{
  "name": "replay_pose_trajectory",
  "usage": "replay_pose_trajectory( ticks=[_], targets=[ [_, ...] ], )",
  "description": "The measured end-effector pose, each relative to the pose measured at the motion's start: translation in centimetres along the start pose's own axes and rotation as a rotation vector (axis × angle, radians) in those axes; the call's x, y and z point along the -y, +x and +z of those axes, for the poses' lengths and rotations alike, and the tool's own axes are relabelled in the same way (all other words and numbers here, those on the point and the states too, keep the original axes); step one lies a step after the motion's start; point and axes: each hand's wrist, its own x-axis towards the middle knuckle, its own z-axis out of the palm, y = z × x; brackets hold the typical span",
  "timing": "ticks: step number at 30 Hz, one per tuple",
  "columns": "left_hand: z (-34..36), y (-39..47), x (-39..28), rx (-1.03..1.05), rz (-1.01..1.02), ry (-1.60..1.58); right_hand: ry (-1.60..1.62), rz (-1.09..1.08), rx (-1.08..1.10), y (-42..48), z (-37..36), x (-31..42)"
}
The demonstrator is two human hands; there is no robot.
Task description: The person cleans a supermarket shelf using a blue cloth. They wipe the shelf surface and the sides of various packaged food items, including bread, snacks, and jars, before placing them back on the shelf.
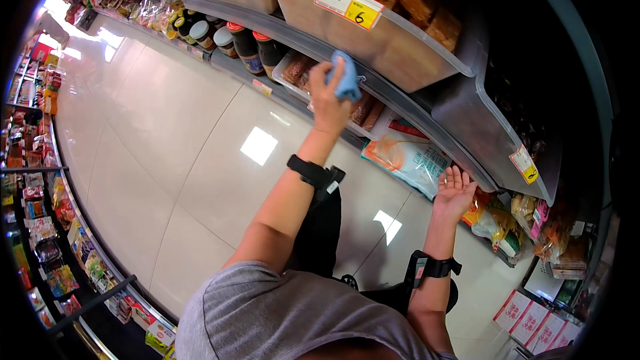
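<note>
My left hand [330,97] holds a crumpled blue cloth [345,77] beside the grey shelf edge [400,115], above a low clear bin [305,92] of packaged food. My right hand [454,192] is palm up with fingers spread and nothing in it. Its fingertips are close to the lower side of the same shelf edge; whether they touch it I cannot tell. Beside that hand lies a large white and teal food bag [415,160]. Above the shelf edge stands a big translucent plastic bin [370,45] of packaged brown food, with a price tag [348,4] on its front.
Dark-glass jars and bottles [245,47] line the bottom shelf at the upper left. Another translucent bin [495,130] stands at the right, above bagged goods [492,220]. Red and white boxes [530,320] sit on the floor at lower right. A snack shelf [80,240] curves along the left.
</note>
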Motion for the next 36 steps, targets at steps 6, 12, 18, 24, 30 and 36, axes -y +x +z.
replay_pose_trajectory(
  ticks=[6,12,18,24,30,36],
  targets=[
    [-2.6,4.5,6.8,-0.187,-0.236,0.025,-0.065,0.018,0.094,-1.1,1.6,-0.5],
    [-1.6,1.1,2.2,-0.042,-0.115,-0.05,-0.086,0.03,0.112,-2.1,3.0,-0.9],
    [-2.2,3.3,4.4,-0.181,-0.339,-0.102,-0.103,0.062,0.208,-2.6,3.8,-0.6],
    [-1.2,1.1,0.8,-0.06,-0.356,-0.259,-0.089,0.071,0.222,-2.5,4.2,-1.5],
    [-2.1,-1.1,-0.4,0.116,-0.284,-0.338,0.037,0.099,0.391,-0.7,4.3,-2.5],
    [-3.0,-1.0,-2.6,-0.025,-0.582,-0.527,0.162,0.098,0.434,0.4,4.3,-4.3]
  ],
)
